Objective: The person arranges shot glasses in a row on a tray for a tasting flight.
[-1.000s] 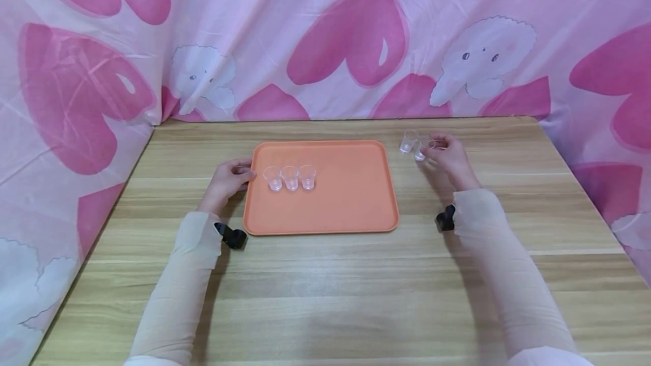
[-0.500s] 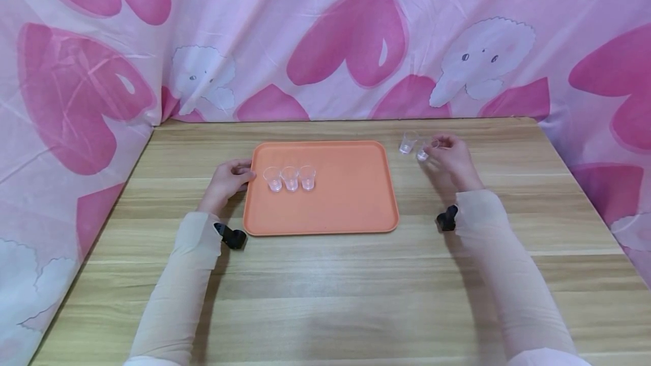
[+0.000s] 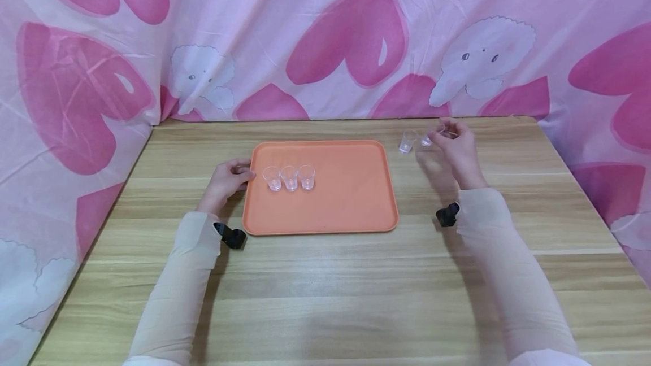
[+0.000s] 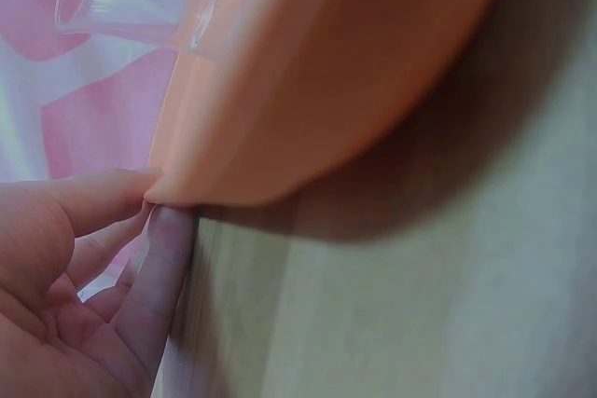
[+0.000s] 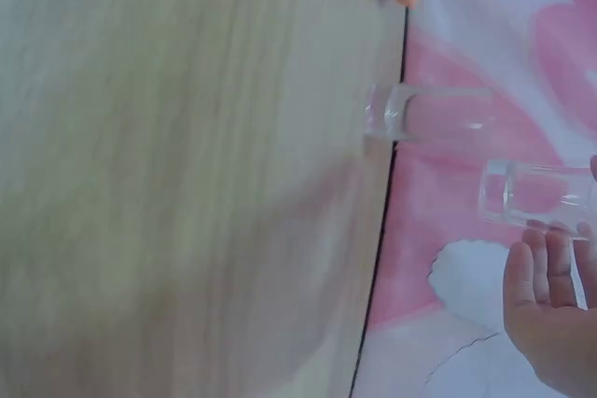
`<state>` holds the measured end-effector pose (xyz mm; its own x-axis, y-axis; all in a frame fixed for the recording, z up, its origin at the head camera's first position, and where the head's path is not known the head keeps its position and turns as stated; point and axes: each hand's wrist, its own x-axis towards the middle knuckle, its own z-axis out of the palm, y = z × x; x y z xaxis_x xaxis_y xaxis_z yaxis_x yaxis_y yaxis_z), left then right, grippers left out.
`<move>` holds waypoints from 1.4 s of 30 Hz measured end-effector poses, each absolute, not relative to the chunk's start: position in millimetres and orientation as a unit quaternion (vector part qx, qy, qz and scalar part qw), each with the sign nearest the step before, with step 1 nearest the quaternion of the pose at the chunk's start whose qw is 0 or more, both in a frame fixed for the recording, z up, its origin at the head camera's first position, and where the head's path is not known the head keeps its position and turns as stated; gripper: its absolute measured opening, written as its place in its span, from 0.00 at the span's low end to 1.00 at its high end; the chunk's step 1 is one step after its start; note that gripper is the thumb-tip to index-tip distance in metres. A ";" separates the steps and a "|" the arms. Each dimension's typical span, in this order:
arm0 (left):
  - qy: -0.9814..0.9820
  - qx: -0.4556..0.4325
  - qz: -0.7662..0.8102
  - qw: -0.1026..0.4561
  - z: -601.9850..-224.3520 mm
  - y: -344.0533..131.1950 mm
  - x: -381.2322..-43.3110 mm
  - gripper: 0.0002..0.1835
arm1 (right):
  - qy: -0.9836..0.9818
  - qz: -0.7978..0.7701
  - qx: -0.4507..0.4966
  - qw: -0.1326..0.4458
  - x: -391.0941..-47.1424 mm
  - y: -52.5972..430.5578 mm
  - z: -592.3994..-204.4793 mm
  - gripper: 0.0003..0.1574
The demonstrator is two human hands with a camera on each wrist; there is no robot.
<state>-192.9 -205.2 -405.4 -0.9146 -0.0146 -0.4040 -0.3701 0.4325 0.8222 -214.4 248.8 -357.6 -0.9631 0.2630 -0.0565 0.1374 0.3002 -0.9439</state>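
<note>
My left hand [image 3: 227,182] pinches the left rim of an orange tray [image 3: 351,196]; in the left wrist view its thumb and a finger [image 4: 168,240] meet at the tray's edge. Three small clear plastic cups [image 3: 290,179] stand upright in a row on the left part of the tray. Off the tray's back right corner, my right hand [image 3: 459,148] holds another clear cup [image 5: 546,195] by its upper part, raised above the table. One more clear cup [image 3: 406,143] stands upright on the tabletop just left of it.
The wood-grain table [image 3: 325,287] extends around the tray, with its back edge close behind the right-hand cups. A pink heart-patterned cloth [image 3: 351,33] hangs behind and at the sides. Black wrist cameras [image 3: 447,214] sit at both sleeves.
My right hand has risen and moved slightly away, lifting its cup off the table. The left hand, the tray and the cups on it have stayed in place.
</note>
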 end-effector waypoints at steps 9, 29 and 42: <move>0.825 -0.121 0.525 0.174 -404.4 -204.5 -193.3 0.26 | -0.742 0.661 -0.085 0.073 -213.3 224.8 -341.7 0.20; 0.820 -0.119 0.534 0.167 -401.3 -203.4 -188.7 0.26 | -0.782 0.616 -0.017 -0.093 -200.5 143.5 -350.6 0.27; 0.826 -0.116 0.524 0.174 -402.7 -205.2 -191.5 0.26 | -0.808 0.576 0.045 -0.116 -192.1 104.4 -367.2 0.29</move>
<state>-191.5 -205.2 -402.7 -0.9127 -0.0104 -0.4084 -0.3738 0.4248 0.8245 -192.1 104.4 -367.2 -0.9688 -0.2072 -0.1359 0.0610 0.3323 -0.9412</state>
